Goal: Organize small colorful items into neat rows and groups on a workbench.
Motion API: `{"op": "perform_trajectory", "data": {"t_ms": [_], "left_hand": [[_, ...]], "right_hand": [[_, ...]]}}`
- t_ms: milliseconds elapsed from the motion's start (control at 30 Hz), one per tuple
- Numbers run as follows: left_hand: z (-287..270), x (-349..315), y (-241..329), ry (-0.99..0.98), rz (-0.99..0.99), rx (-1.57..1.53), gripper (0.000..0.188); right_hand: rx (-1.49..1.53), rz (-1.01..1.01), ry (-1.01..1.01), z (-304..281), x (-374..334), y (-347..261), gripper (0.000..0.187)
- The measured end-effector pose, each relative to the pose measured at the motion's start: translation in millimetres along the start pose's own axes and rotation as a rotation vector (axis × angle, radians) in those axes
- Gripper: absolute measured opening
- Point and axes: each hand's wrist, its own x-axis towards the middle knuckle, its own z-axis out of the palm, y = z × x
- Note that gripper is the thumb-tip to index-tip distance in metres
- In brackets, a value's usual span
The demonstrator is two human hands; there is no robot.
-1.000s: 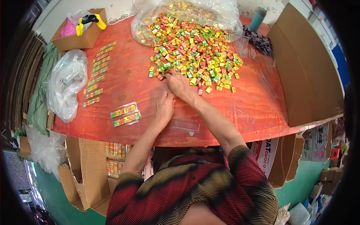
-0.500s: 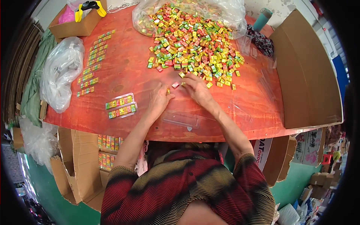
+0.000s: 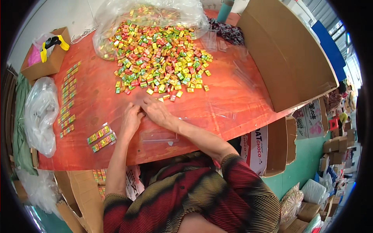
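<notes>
My left hand (image 3: 132, 116) and my right hand (image 3: 156, 111) meet over the red table, just short of a big pile of small boxes (image 3: 163, 58) in yellow, green, red and orange. Both sets of fingers are bent and pressed together; whatever lies between them is hidden. A few loose boxes sit beyond my right hand, among them a red box (image 3: 173, 98) and a yellow box (image 3: 149, 91). To the left of my left hand lies a clear plastic tray (image 3: 110, 125) bearing two rows of the same boxes.
Rows of filled packs (image 3: 67, 97) line the table's left side, beside a bundled plastic bag (image 3: 41, 116). A clear sheet (image 3: 159, 137) lies near the front edge. Tall cardboard (image 3: 283, 54) stands at the right. An open carton (image 3: 46, 64) is at the far left.
Both hands have come together, the right one moving left toward the left one. The whole view has turned, so the pile and table appear further left.
</notes>
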Motion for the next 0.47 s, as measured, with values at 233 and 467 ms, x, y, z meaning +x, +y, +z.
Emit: {"op": "perform_trajectory", "data": {"t_ms": [233, 467], "left_hand": [[0, 4, 12, -0.090, -0.079, -0.193, 0.043], [11, 10, 16, -0.187, 0.004, -0.291, 0.064]], "right_hand": [[0.219, 0.277, -0.002, -72, -15, 56, 0.021], [0.057, 0.316, -0.231, -75, -16, 33, 0.028]]}}
